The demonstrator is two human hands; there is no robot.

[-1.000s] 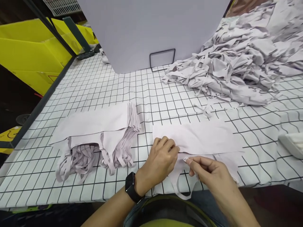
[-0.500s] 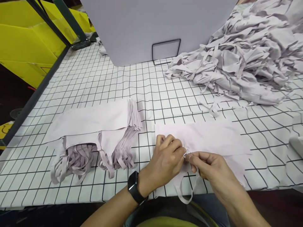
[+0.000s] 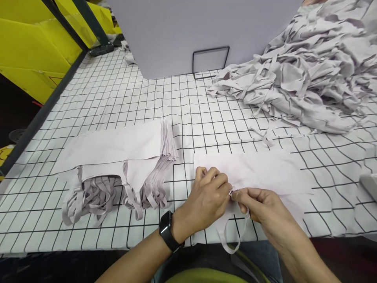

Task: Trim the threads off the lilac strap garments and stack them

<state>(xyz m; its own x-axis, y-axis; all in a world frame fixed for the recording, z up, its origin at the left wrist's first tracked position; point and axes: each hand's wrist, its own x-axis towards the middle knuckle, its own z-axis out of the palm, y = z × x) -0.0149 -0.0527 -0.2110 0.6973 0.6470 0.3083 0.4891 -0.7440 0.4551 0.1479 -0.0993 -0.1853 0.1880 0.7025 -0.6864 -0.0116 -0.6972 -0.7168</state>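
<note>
Where the pale fabric piece (image 3: 265, 169) lies flat, right of the lower centre of the frame, I have both hands on it. My left hand (image 3: 209, 196), with a black watch (image 3: 167, 229) at its wrist, rests on the left part, fingers curled; the tips are tucked from my view, so I cannot tell whether they pinch the cloth. My right hand (image 3: 260, 204) has thumb and forefinger closed on a small ring (image 3: 231, 193) just beside the left hand. A thin strap (image 3: 228, 247) loops below them toward the table edge.

At lower left I see a layered stack (image 3: 114, 147) of similar pale pieces, straps bunched along its near side. A loose heap (image 3: 306, 78) of the same colour fills the upper right. Both sit on the black-and-white grid cloth (image 3: 141, 98), and a grey panel (image 3: 167, 35) stands at top centre, with yellow boxes (image 3: 32, 51) at upper left.
</note>
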